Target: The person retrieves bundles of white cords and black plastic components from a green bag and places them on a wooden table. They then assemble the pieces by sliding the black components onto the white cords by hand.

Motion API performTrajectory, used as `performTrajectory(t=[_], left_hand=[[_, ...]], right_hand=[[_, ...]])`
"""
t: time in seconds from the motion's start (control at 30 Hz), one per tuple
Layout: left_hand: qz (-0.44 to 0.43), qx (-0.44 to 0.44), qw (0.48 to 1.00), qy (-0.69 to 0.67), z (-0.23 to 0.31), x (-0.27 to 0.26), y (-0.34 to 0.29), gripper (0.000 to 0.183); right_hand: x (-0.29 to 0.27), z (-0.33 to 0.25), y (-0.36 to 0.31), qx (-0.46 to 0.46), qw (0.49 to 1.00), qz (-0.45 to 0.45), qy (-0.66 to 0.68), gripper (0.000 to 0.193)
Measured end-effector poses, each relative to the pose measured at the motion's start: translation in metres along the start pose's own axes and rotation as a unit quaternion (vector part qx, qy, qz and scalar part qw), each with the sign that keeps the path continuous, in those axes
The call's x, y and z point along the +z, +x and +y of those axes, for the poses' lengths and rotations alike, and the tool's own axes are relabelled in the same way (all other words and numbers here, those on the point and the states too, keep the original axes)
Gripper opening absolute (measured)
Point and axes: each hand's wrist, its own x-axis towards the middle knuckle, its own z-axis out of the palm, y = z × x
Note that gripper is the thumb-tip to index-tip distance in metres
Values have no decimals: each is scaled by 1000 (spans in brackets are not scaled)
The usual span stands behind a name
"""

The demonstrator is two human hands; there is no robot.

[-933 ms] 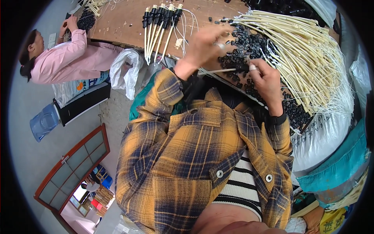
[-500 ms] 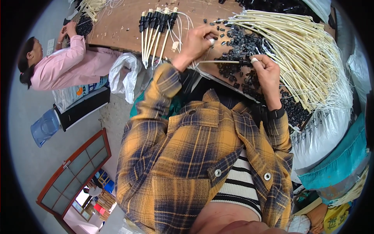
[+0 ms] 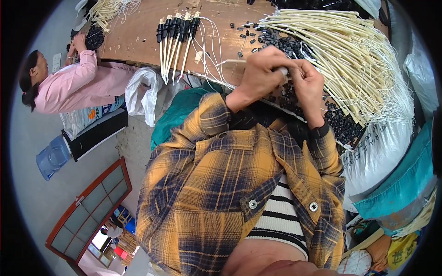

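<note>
My left hand (image 3: 262,71) and my right hand (image 3: 307,85) meet over the near edge of the table, fingertips pinched together. Between them is a thin pale stick (image 3: 235,61); its bare end sticks out to the left of my left hand. The end at my fingertips is hidden, so what the left fingers grip cannot be made out. A white wrap covers a fingertip. Around the hands lie many small black plastic pieces (image 3: 283,42). To the right is a large heap of pale sticks (image 3: 345,60) with white strings.
Several sticks with black fittings (image 3: 177,31) lie side by side at the left, white cords beside them. The brown table (image 3: 133,27) carries scattered debris. A person in pink (image 3: 73,85) works at the far left. White sacks (image 3: 377,152) stand at the right; a white plastic bag (image 3: 142,94) hangs at the table's edge.
My left hand has moved right and slightly nearer to meet my right hand, now covering most of the stick. My right hand has shifted slightly left. The whole view has shifted a little.
</note>
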Motion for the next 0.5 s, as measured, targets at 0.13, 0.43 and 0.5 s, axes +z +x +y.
performTrajectory(t=[0.13, 0.43, 0.5], left_hand=[[38, -284, 937, -200, 4, -3, 2, 22], [1, -167, 986, -25, -4, -13, 10, 13], [-7, -131, 990, 46, -2, -13, 12, 13]], right_hand=[[3, -1, -2, -195, 939, 64, -277, 10], [5, -17, -5, -215, 954, 58, -202, 8], [3, -18, -7, -205, 955, 52, -206, 8]])
